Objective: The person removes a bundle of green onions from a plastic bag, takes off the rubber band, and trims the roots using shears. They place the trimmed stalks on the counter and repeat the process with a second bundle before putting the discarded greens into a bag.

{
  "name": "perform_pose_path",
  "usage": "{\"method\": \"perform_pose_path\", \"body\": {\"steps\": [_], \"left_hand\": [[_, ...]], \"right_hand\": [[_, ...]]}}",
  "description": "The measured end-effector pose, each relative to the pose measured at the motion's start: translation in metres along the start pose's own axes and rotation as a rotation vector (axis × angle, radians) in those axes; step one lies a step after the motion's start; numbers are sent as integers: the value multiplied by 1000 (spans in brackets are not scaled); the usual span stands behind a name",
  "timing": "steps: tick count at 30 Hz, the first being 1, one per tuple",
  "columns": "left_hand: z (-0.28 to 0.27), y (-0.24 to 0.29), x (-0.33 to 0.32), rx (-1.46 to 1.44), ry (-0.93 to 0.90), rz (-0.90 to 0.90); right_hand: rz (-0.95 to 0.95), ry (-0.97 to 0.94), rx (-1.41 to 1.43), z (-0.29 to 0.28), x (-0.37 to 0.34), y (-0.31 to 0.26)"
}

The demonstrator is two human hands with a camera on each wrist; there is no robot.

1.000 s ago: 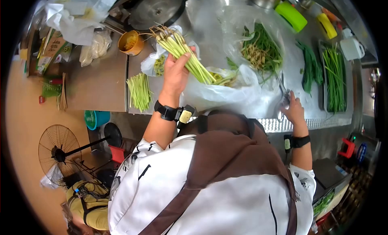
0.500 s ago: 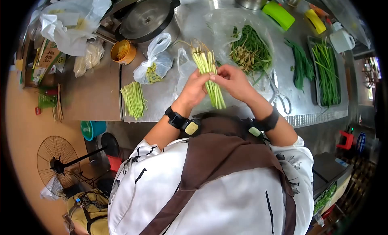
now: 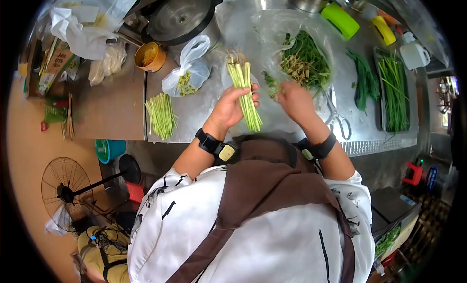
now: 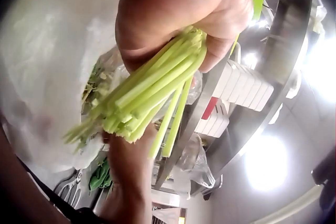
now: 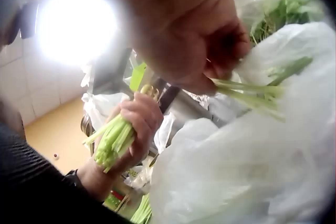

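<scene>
Fan (image 3: 64,193) stands on the floor, far left of the bunch (image 3: 248,105). An orange cup (image 3: 151,64) with yellow bits in it sits left of the bunch and a bit past it. A pile (image 3: 161,116) of short green stalks lies on the table (image 3: 192,125), also left of the bunch. Between the pile and the bunch is a white bag (image 3: 197,69), and a big pot (image 3: 182,20) is behind that. The left hand (image 3: 227,108) wraps round the bunch and holds it up at a tilt. Just right of the bunch, the right hand (image 3: 296,102) pinches thin stalks (image 5: 257,95). The two hands are apart. Past the right hand, farther from the bunch, greens (image 3: 304,64) sit in a clear bag (image 3: 265,37). Scissors (image 3: 333,112) lie well right of the bunch. Dark leaves (image 3: 365,86) come next. A tray (image 3: 382,115) of long green stems (image 3: 394,93) is farthest right of the bunch.
</scene>
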State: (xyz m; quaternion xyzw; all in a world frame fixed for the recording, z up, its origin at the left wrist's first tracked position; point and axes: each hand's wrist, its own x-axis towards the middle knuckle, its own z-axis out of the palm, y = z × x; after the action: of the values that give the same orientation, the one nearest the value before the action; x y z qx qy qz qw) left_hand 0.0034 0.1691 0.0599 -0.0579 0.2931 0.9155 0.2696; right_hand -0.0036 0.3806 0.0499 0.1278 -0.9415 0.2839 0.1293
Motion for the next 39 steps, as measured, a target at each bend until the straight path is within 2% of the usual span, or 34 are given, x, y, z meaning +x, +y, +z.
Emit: {"method": "perform_pose_path", "body": {"steps": [2,3,5,6,8,9,11,12,14,17,21,24,26,29,39], "left_hand": [[7,1,-2,10,-19,-15],[8,1,-3,11,-22,-15],[9,2,-4,-69,-119,-40],[11,3,-5,-68,-119,-37],[16,4,-7,-194,-168,-90],[17,3,-8,-196,-169,-91],[21,3,-9,-188,-194,-112],[22,3,-9,-189,-194,-110],[22,-1,-12,-84,-118,-90],[23,-9,-12,64,-95,-140],[28,-17,-11,68,-93,-166],[28,-15,-14,41,1,-208],[25,-16,-12,8,-30,-209],[20,-22,-8,23,-44,-196],[25,-20,-11,191,-30,-224]], "right_hand": [[37,-584,-166,15,-13,10],[37,-581,-168,16,-13,10],[18,-1074,-201,18,-13,9],[15,-1073,-202,16,-11,7],[-42,-1124,146,7,-10,0],[-40,-1124,145,5,-10,-3],[-24,-717,-99,2,-10,-11],[-26,-718,-101,-6,-3,-16],[346,-274,605,-28,16,-30],[315,-205,765,-37,29,-46],[438,-265,858,-35,31,-56],[441,-213,981,-37,25,-55],[573,-203,1119,-37,18,-49],[626,-168,1180,-43,14,-57],[596,-453,880,-48,17,-44]]}}
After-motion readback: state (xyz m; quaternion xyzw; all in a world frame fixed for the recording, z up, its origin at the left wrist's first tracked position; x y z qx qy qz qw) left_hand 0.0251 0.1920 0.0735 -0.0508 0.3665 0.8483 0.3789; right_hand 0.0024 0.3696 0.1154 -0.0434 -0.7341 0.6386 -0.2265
